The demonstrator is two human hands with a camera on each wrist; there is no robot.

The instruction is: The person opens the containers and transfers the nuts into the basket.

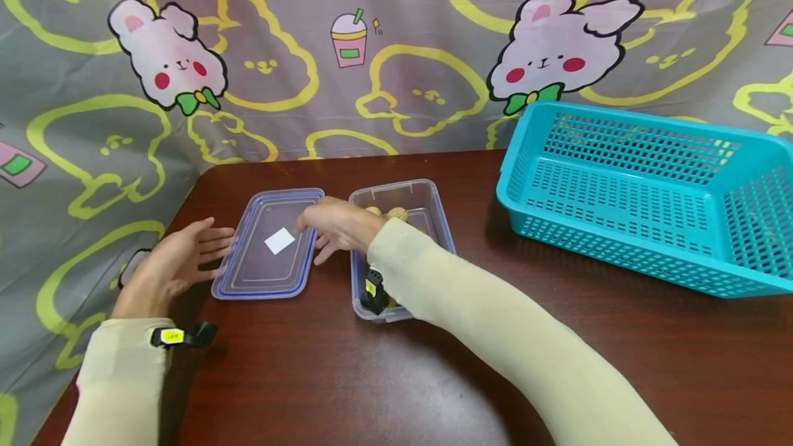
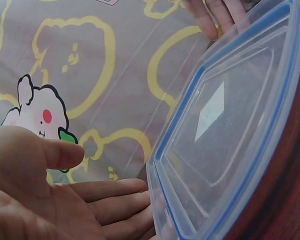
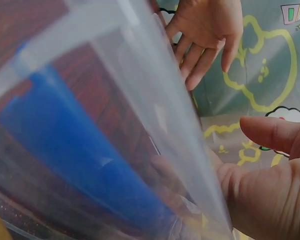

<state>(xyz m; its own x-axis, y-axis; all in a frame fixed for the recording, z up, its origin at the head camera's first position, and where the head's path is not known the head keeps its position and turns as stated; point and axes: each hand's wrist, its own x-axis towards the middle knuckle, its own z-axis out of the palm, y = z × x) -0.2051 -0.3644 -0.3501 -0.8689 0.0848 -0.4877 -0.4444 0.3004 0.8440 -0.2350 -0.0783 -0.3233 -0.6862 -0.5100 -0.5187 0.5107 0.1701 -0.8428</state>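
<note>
on the dark wooden table (image 1: 347,377) in front of me lies a clear lid (image 1: 268,243) with a blue seal around its edge and a small white label near its middle. it lies flat, at about 11 o'clock from where my arms enter the head view.

my left hand (image 1: 180,261) is at the lid's 9 o'clock side, fingers straight and spread a little, palm turned toward the lid. the fingertips (image 2: 135,200) reach the lid's (image 2: 230,135) near edge; in the left wrist view they seem to touch the rim, though i cannot tell how firmly. this hand grips nothing.

my right hand (image 1: 337,226) comes across from 3 o'clock and rests at the lid's right long edge, between the lid and the clear container (image 1: 427,215). the fingers lie under and beside that edge, the thumb (image 3: 272,134) is held apart above it, so the hand is not clamped. the right wrist view shows the lid's (image 3: 155,125) clear edge and blue seal very close, with my left hand (image 3: 207,35) beyond it.

the container stands just to the right of the lid, almost touching it, open on top, with a few round brownish pieces (image 1: 396,213) inside at its far end. my right forearm passes over its near half.

a turquoise perforated basket (image 1: 644,191) stands at 2 o'clock, well apart from the container. a grey cloth with pink rabbits (image 1: 396,54) hangs behind the table.
</note>
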